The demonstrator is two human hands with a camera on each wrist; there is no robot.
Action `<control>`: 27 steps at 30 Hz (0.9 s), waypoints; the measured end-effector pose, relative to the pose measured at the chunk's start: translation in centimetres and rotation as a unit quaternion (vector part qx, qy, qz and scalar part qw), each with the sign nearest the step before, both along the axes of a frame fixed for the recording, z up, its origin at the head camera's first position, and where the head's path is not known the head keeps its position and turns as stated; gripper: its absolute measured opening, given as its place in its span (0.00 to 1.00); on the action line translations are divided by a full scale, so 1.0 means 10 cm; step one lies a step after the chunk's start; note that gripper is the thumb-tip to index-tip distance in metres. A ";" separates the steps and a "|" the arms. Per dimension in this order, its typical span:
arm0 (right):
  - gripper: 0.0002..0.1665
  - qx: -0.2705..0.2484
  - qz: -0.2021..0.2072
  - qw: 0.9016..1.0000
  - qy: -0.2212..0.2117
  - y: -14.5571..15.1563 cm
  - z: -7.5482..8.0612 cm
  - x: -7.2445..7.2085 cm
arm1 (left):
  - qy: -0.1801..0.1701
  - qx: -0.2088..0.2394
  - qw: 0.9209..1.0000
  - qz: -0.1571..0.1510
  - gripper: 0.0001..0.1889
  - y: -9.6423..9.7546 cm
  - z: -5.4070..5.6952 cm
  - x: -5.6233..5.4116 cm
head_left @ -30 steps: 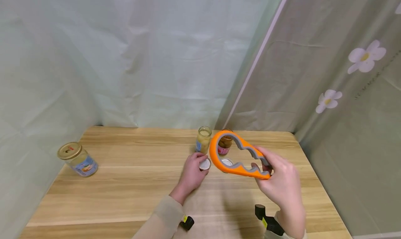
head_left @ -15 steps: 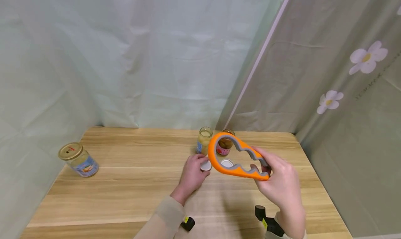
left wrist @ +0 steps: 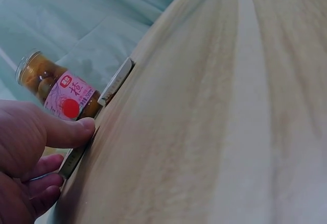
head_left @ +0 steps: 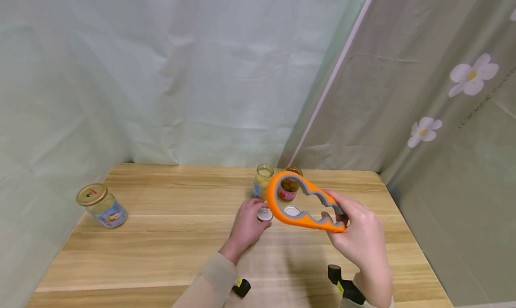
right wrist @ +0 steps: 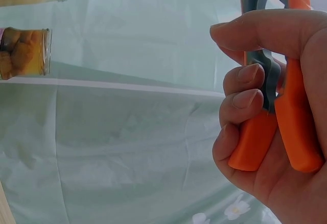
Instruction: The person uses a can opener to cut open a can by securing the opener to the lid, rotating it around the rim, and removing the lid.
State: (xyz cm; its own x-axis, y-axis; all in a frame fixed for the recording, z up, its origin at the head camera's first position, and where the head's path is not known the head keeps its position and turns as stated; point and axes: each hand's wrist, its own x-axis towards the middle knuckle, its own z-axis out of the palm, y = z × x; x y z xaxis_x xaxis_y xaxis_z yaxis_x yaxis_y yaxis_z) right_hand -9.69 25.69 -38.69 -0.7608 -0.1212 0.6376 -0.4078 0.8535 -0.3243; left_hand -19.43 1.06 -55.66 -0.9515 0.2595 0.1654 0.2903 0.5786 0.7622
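Note:
On the table, my left hand holds a round jar lid by its edge. In the left wrist view, the thumb lies on one side of that lid and the fingers on the other. My right hand grips an orange and grey jar opener by its handle ends, raised above the table. Its fingers curl round the handles in the right wrist view. Behind the hands stand two lidless jars, one of pale fruit and one of brown fruit with a pink label. A second lid lies beside the first, partly behind the opener.
A larger jar with a gold lid and blue label stands at the left of the wooden table. A pale curtain hangs close behind the table's back edge, with a flowered curtain on the right.
The view shifts slightly. Both hands stay almost in place, the left still at the lid and the right still holding the jar opener.

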 end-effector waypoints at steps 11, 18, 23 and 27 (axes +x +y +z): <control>0.32 -0.007 0.004 1.000 -0.002 -0.02 -0.01 0.02 | -0.017 0.045 0.999 0.010 0.21 -0.08 0.01 0.05; 0.32 -0.006 0.005 1.000 0.004 -0.02 0.00 0.03 | 0.008 0.061 0.998 0.003 0.20 -0.12 0.05 0.04; 0.31 0.000 0.007 1.000 0.006 -0.03 0.02 0.02 | 0.010 0.085 0.996 0.016 0.17 -0.18 0.16 0.05; 0.32 0.008 0.010 1.000 -0.002 -0.05 0.03 0.01 | -0.002 0.093 0.995 0.034 0.14 -0.23 0.23 0.06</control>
State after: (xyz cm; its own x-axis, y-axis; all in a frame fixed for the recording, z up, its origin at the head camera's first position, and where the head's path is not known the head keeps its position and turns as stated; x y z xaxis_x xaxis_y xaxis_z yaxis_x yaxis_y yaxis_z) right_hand -9.63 25.21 -38.42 -0.7609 -0.1462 0.6321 -0.4236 0.8499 -0.3134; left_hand -18.88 -1.26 -53.39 -0.9665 0.1597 0.2010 0.2522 0.4448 0.8594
